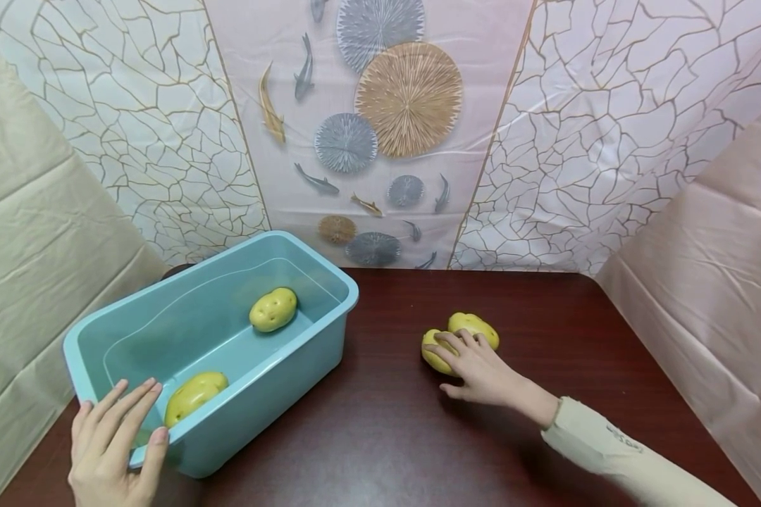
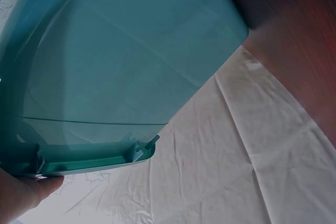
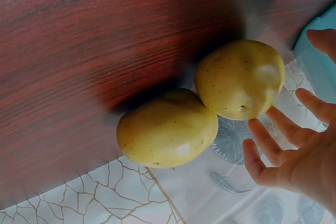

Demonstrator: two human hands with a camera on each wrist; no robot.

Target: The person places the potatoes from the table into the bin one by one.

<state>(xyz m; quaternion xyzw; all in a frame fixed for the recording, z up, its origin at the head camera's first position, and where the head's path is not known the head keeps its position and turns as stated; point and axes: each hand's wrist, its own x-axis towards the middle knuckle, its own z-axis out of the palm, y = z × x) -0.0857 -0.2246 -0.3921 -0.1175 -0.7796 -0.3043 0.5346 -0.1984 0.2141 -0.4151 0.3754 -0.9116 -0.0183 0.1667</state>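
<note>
Two yellow potatoes lie side by side on the dark table: a nearer potato [image 3: 240,80] and a farther potato [image 3: 168,129], touching each other. My right hand [image 1: 485,373] is over the nearer one with fingers spread and loosely bent, its thumb apart; the right wrist view shows the fingertips beside this potato, not wrapped round it. At the left, my left hand [image 1: 110,443] rests on the near corner of a blue plastic bin [image 1: 279,373], its fairly straight fingers over the rim and its thumb at the edge. Inside the bin lie two more potatoes, one near [image 1: 193,398] and one far [image 1: 273,310].
The dark red-brown table [image 1: 380,436] extends between the bin and the right hand. Patterned cloth [image 1: 406,98] hangs behind it, with plain beige cloth [image 1: 704,260] along both sides.
</note>
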